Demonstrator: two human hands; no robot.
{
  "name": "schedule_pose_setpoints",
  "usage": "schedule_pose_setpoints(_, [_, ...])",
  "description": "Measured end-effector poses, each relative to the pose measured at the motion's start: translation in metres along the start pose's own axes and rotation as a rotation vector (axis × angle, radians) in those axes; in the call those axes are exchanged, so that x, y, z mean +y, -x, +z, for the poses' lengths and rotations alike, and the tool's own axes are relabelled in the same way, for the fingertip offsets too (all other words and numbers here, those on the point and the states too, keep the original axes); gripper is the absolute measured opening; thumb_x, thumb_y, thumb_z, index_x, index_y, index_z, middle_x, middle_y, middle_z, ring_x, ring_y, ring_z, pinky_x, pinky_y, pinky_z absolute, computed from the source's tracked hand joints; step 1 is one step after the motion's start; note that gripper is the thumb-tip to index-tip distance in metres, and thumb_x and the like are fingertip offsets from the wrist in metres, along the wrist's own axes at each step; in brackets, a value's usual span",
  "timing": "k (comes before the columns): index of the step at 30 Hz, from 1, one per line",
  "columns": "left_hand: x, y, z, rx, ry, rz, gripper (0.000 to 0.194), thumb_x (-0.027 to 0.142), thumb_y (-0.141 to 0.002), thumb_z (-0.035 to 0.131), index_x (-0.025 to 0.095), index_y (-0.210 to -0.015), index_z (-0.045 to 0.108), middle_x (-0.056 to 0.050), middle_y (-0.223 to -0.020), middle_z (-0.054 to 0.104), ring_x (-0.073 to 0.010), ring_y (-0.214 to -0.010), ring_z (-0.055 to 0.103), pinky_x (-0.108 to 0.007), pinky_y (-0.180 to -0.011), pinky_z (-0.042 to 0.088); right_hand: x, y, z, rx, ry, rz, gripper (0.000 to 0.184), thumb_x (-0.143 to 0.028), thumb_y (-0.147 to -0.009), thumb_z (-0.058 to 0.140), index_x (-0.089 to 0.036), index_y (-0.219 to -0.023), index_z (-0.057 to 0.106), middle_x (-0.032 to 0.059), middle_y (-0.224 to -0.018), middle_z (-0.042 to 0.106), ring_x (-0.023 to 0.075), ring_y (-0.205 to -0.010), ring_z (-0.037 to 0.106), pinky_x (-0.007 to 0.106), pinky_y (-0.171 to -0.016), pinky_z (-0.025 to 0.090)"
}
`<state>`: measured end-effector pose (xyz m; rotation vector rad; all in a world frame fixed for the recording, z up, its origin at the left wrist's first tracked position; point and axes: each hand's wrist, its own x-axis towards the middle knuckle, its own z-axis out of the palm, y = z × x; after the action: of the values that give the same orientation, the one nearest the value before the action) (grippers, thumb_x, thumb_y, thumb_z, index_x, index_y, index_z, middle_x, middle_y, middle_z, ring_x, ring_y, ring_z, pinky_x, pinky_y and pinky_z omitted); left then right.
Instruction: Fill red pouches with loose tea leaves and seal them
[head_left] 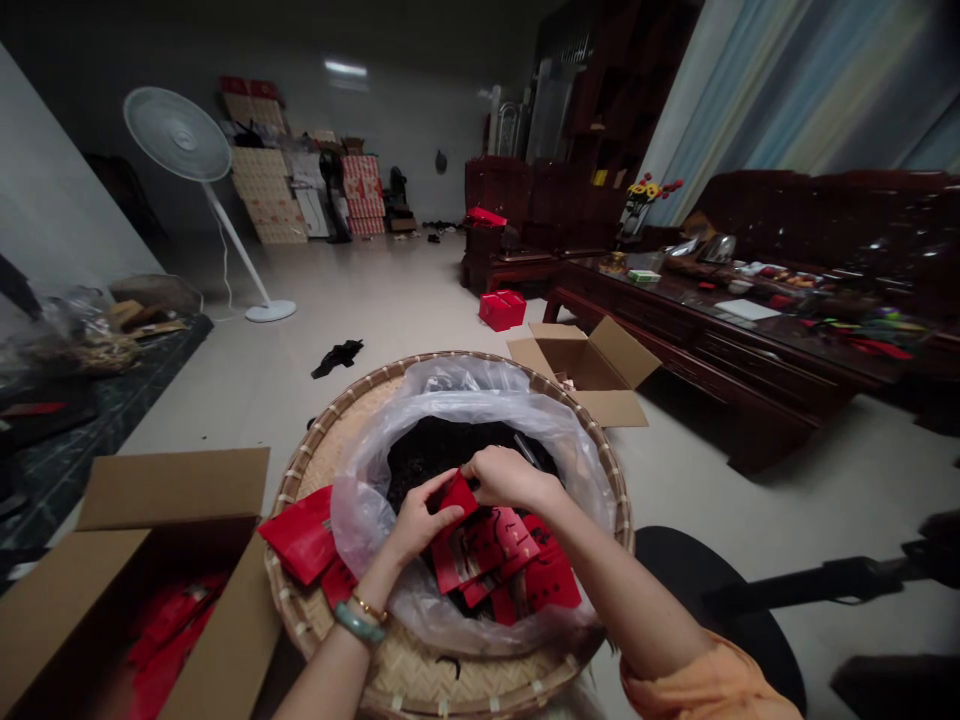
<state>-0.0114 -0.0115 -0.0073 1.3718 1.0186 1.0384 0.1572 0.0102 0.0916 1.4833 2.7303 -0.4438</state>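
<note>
My left hand (416,522) grips a small red packet (457,496) between thumb and fingers, over a clear plastic bag (360,490). At the packet's upper edge, my right hand (506,476) has its fingers curled closed; whatever is in them is hidden. Dark, loose material resembling dried tea leaves (420,450) fills the bag. Several printed red packets (487,545) lie on it below my hands. The bag sits in a round woven bamboo tray (405,675), and more red packets (304,535) rest on the tray's left side. A slim, greyish tool (526,450) leans in the dark material.
An open cardboard box (225,610) with red packets stands at left. Another open box (600,395) is beyond the tray, near a red box (502,310). A dark wooden table (705,330) stands at right, a white fan (180,135) at left, a round black base (712,590) nearby.
</note>
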Motion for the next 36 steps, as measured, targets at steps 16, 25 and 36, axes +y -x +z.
schedule_pose_setpoints(16, [0.012, 0.005, -0.001, -0.078, -0.186, -0.019, 0.072, 0.026, -0.053, 0.078, 0.022, -0.121, 0.056, -0.008, -0.118, 0.062, -0.0279, -0.110, 0.055, -0.040, -0.099, 0.037, 0.025, -0.003, 0.006, 0.019, -0.404, -0.040, 0.016, -0.020, -0.065, 0.059, -0.017, -0.074, 0.072, -0.0011, -0.063, 0.066, 0.0106, -0.056, 0.054, 0.019, -0.052, 0.035])
schedule_pose_setpoints(25, [0.001, 0.001, -0.010, 0.019, 0.151, -0.096, 0.054, 0.033, -0.058, 0.077, 0.013, -0.105, 0.059, -0.012, -0.105, 0.067, -0.0254, -0.091, 0.065, -0.041, -0.089, 0.046, 0.047, -0.007, 0.007, 0.351, -0.509, 0.109, 0.024, -0.024, -0.070, 0.060, -0.014, -0.090, 0.069, 0.0063, -0.087, 0.069, 0.0183, -0.079, 0.061, 0.026, -0.071, 0.046])
schedule_pose_setpoints(36, [0.016, 0.012, -0.008, -0.064, 0.601, -0.209, 0.078, 0.044, -0.040, 0.085, 0.017, -0.106, 0.054, -0.015, -0.105, 0.066, -0.0260, -0.079, 0.067, -0.036, -0.075, 0.053, 0.012, -0.011, 0.033, 0.433, -0.946, 0.016, 0.024, -0.031, -0.076, 0.058, -0.016, -0.091, 0.069, 0.0040, -0.079, 0.067, 0.0121, -0.061, 0.058, 0.023, -0.055, 0.045])
